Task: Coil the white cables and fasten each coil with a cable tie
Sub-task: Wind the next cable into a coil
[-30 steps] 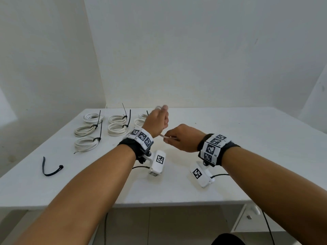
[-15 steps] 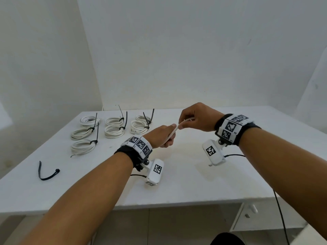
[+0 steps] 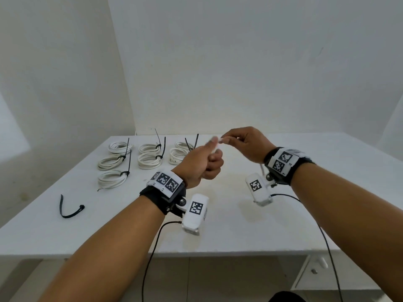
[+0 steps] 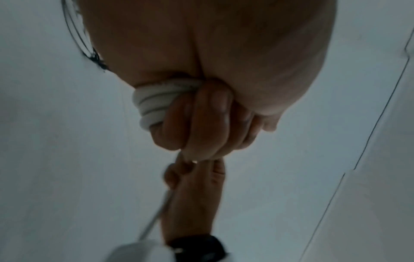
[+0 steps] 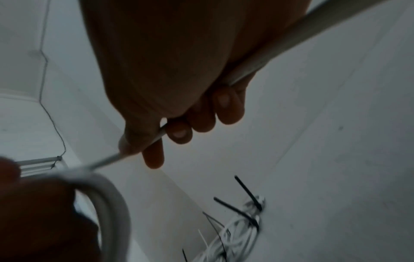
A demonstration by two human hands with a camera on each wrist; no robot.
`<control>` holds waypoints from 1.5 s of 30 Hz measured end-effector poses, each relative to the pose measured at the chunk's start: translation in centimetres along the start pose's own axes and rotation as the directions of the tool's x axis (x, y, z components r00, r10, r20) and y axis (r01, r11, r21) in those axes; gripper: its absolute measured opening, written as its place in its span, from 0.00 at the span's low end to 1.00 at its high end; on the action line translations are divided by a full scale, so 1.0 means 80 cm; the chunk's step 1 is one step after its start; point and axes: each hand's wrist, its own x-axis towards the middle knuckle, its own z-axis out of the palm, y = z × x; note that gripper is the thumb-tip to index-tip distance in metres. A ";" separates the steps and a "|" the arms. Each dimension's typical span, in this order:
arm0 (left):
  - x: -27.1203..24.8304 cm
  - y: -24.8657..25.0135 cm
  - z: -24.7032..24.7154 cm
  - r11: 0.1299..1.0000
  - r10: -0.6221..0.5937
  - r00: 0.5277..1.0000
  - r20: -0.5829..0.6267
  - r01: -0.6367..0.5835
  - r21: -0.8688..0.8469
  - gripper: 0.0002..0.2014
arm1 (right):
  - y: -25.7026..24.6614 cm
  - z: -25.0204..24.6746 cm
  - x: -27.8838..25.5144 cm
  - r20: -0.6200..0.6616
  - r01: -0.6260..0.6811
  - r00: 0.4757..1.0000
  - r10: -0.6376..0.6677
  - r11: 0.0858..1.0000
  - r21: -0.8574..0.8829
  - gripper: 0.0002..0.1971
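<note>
1. The left hand [image 3: 199, 162] is closed in a fist around a small coil [image 4: 154, 104] of white cable; the left wrist view shows several turns bunched together and clamped under the curled fingers [image 4: 201, 120].
2. The right hand [image 3: 244, 144] pinches the free run of the same cable [image 5: 143, 147] between thumb and fingertips; the cable passes through the palm and exits past the wrist.
3. Both hands are held above the table [image 3: 283, 225], close together, with the right hand just beyond and to the right of the left.
4. The short span of cable between the two grips runs roughly left to right, from the coil up to the right-hand pinch. The coil lies to the left of that pinch, so the right hand is the one placed to lay the next turn onto it. This is a judgement from the pose.
5. The step in hand appears to be winding; no tie is on this coil yet.
6. Seven tied coils [image 3: 150, 161] with black ties lie in rows at the far left of the table.
7. One loose black tie [image 3: 69, 211] lies near the left front edge, well apart from both hands and nearer the left hand.
</note>
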 end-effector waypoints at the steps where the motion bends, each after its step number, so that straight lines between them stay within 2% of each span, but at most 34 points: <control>1: -0.001 0.003 0.001 0.997 0.025 1.000 -0.005 -0.025 -0.072 0.28 | -0.002 0.009 -0.002 0.013 -0.014 1.000 0.014 0.999 0.034 0.07; 4: -0.006 0.018 0.001 0.968 0.127 0.991 -0.035 -0.132 -0.211 0.30 | 0.000 0.035 -0.009 0.064 -0.069 0.996 0.062 0.992 0.106 0.12; 7: -0.010 0.039 -0.001 0.924 0.202 0.969 -0.143 -0.237 -0.302 0.31 | 0.000 0.050 -0.016 0.113 -0.089 0.991 0.076 0.989 0.119 0.20; 9: -0.007 0.051 -0.004 0.895 0.245 0.938 -0.245 -0.316 -0.316 0.30 | -0.007 0.059 -0.018 0.152 -0.087 0.985 0.077 0.994 0.064 0.17; 11: 0.002 0.057 -0.011 0.872 0.278 0.878 -0.390 -0.401 -0.280 0.28 | -0.019 0.069 -0.018 0.237 -0.073 0.968 0.083 0.996 -0.050 0.14; 13: 0.011 0.056 -0.020 0.888 0.279 0.806 -0.522 -0.423 -0.179 0.27 | -0.032 0.080 -0.018 0.355 -0.049 0.929 0.105 0.985 -0.165 0.16; 15: 0.017 0.046 -0.029 0.929 0.302 0.748 -0.591 -0.369 0.009 0.26 | -0.048 0.087 -0.022 0.456 0.025 0.883 0.109 0.960 -0.280 0.18; 16: 0.018 0.040 -0.033 0.942 0.314 0.744 -0.590 -0.320 0.099 0.26 | -0.056 0.086 -0.024 0.491 0.061 0.864 0.116 0.942 -0.329 0.18; 19: 0.015 0.022 -0.043 0.942 0.290 0.813 -0.505 -0.148 0.303 0.25 | -0.069 0.076 -0.025 0.554 0.125 0.820 0.144 0.900 -0.418 0.19; 21: 0.011 0.014 -0.049 0.893 0.279 0.850 -0.446 -0.059 0.446 0.25 | -0.071 0.066 -0.026 0.576 0.150 0.805 0.145 0.889 -0.433 0.18; 23: 0.006 0.007 -0.057 0.812 0.284 0.868 -0.407 0.007 0.583 0.26 | -0.073 0.054 -0.026 0.585 0.172 0.800 0.132 0.884 -0.435 0.16; 25: 0.001 0.002 -0.062 0.730 0.211 0.912 -0.352 0.093 0.677 0.27 | -0.078 0.041 -0.021 0.566 0.203 0.820 0.085 0.882 -0.426 0.13; 27: -0.004 -0.005 -0.059 0.646 0.057 0.970 -0.235 0.143 0.749 0.30 | -0.081 0.027 -0.014 0.518 0.215 0.855 0.013 0.901 -0.377 0.08; 28: -0.006 -0.008 -0.054 0.626 -0.007 0.985 -0.175 0.141 0.767 0.33 | -0.079 0.021 -0.010 0.481 0.200 0.877 -0.014 0.920 -0.337 0.05; 29: -0.008 -0.011 -0.050 0.646 -0.057 0.989 -0.137 0.141 0.750 0.35 | -0.076 0.015 -0.007 0.439 0.173 0.898 -0.030 0.941 -0.291 0.03; 32: -0.012 -0.016 -0.039 0.858 -0.188 0.980 -0.069 0.198 0.473 0.33 | -0.060 0.004 -0.004 0.289 0.094 0.956 -0.052 0.987 -0.134 0.06; 33: -0.014 -0.015 -0.035 0.914 -0.207 0.978 -0.026 0.203 0.352 0.32 | -0.055 0.002 -0.005 0.236 0.078 0.970 -0.060 0.995 -0.068 0.07; 35: -0.015 -0.012 -0.032 0.972 -0.160 0.985 0.064 0.146 0.185 0.28 | -0.046 0.002 -0.009 0.133 0.064 0.988 -0.073 0.996 0.067 0.06; 38: -0.014 -0.005 -0.032 0.997 -0.046 0.985 0.167 0.036 0.063 0.22 | -0.034 0.014 -0.015 -0.012 0.077 0.997 -0.077 0.967 0.244 0.04; 42: -0.011 0.005 -0.030 0.980 -0.005 0.975 0.222 0.048 -0.192 0.20 | -0.029 0.049 -0.031 -0.219 0.107 0.976 -0.016 0.906 0.409 0.04; 45: -0.011 0.005 -0.028 0.952 0.031 0.979 0.200 0.032 -0.305 0.18 | -0.033 0.075 -0.043 -0.252 0.091 0.966 0.060 0.834 0.544 0.10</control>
